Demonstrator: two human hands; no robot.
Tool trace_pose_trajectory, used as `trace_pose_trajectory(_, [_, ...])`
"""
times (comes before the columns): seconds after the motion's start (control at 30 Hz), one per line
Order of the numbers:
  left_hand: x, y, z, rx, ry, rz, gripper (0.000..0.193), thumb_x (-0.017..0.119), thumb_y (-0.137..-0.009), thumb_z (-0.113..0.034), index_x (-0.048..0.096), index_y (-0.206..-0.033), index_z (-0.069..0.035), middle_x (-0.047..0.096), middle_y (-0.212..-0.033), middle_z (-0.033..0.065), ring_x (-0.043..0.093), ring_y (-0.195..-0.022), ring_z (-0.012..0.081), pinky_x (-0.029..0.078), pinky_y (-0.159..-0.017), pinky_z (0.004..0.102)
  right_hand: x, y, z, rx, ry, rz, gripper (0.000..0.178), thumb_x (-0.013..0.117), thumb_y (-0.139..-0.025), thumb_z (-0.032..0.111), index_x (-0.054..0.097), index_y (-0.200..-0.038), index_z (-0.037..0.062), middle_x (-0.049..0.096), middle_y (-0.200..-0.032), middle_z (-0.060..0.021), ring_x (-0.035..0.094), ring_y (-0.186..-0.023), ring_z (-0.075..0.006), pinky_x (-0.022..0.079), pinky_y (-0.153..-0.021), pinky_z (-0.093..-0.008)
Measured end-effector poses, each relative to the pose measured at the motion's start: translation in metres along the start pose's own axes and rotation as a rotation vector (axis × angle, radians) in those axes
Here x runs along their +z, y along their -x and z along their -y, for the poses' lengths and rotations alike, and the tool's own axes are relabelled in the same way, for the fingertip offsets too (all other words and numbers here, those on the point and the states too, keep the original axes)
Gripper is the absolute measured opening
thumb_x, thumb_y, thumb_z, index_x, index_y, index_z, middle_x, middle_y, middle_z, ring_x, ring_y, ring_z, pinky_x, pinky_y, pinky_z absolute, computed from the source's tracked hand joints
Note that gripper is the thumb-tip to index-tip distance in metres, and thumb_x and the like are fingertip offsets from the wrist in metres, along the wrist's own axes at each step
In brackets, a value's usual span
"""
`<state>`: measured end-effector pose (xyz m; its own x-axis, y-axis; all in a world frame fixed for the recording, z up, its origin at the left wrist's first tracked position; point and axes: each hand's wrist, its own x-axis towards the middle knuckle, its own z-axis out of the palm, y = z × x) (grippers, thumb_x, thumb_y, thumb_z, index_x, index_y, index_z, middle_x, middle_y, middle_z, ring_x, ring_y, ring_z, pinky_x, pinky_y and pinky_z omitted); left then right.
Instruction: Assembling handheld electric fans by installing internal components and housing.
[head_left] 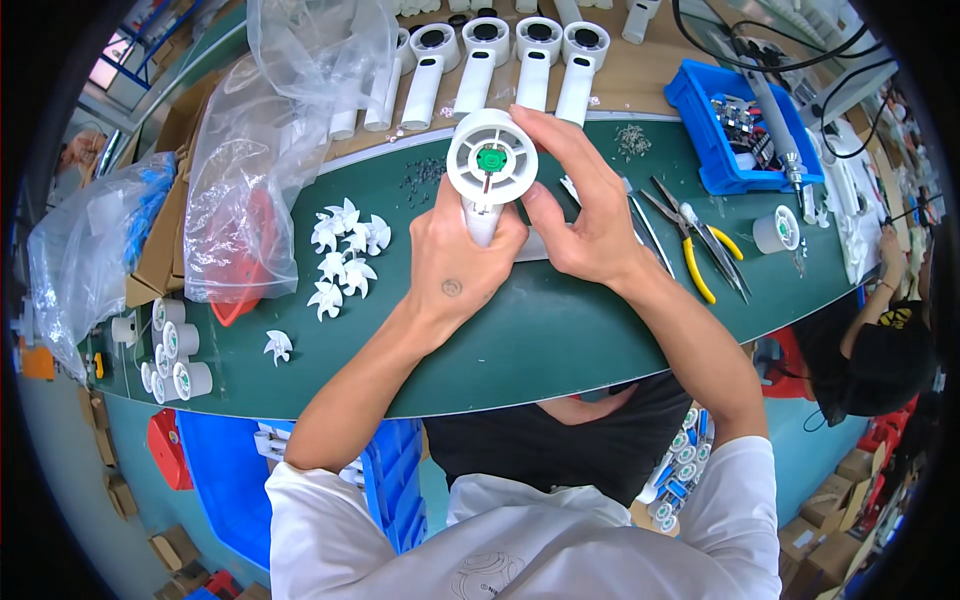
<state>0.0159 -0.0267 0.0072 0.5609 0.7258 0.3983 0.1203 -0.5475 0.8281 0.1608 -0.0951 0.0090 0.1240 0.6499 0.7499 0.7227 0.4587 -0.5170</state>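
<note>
My left hand (450,255) is wrapped round the white handle of a handheld fan (464,165), just under its round head. The head faces up and shows a spoked ring with a green circuit board at its centre; no blades sit in it. My right hand (590,215) touches the head's right rim, index finger on top and thumb at the lower side. Several white fan blades (345,240) lie on the green table (540,340) to the left, with one single blade (278,346) nearer me. Yellow-handled pliers (690,240) and tweezers (725,255) lie to the right.
White fans with black centres (486,40) line the far side. A blue bin (715,170) of parts and an electric screwdriver (780,130) are at far right. Small screws (632,142), a white motor housing (776,232), a plastic bag (245,190) and stacked housings (180,340) surround the work area.
</note>
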Motion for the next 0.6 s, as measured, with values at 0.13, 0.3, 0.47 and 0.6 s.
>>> trace_pose_trajectory(0.13, [-0.0007,0.0021,-0.0032,-0.018,0.019,-0.003,0.036,0.067,-0.082,-0.013,0.053,-0.111,0.003,0.069,-0.085,0.0193,0.070,-0.076,0.0333,0.054,-0.067,0.0384,0.0018,-0.0009,0.0014,0.009,-0.015,-0.007,0.056,0.059,-0.079,-0.003,0.049,-0.134,-0.0005,0.055,-0.130,-0.0199,0.058,-0.116,-0.0312,0.044,-0.100,-0.0373])
trace_pose_trajectory(0.3, [0.0000,0.0018,-0.0032,-0.003,0.021,0.010,0.035,0.067,-0.082,-0.012,0.052,-0.110,0.003,0.069,-0.086,0.0196,0.071,-0.077,0.0331,0.054,-0.067,0.0383,0.0001,-0.0015,0.0014,0.010,-0.008,-0.010,0.055,0.058,-0.079,-0.003,0.049,-0.134,-0.0004,0.055,-0.129,-0.0198,0.058,-0.116,-0.0312,0.044,-0.100,-0.0373])
trace_pose_trajectory(0.47, [0.0001,0.0020,-0.0014,-0.004,0.025,0.007,0.035,0.067,-0.082,-0.012,0.052,-0.110,0.003,0.069,-0.086,0.0193,0.071,-0.076,0.0328,0.054,-0.067,0.0384,0.0011,-0.0012,-0.0003,0.000,-0.011,-0.010,0.055,0.058,-0.079,-0.002,0.049,-0.134,-0.0006,0.055,-0.129,-0.0199,0.058,-0.116,-0.0315,0.044,-0.100,-0.0376])
trace_pose_trajectory(0.6, [-0.0011,0.0016,-0.0033,-0.013,0.028,0.017,0.035,0.067,-0.082,-0.012,0.053,-0.110,0.003,0.069,-0.086,0.0192,0.071,-0.076,0.0327,0.054,-0.067,0.0384,0.0003,-0.0017,0.0010,0.000,-0.008,-0.009,0.055,0.058,-0.079,-0.003,0.049,-0.134,-0.0006,0.055,-0.129,-0.0202,0.057,-0.116,-0.0316,0.044,-0.100,-0.0378])
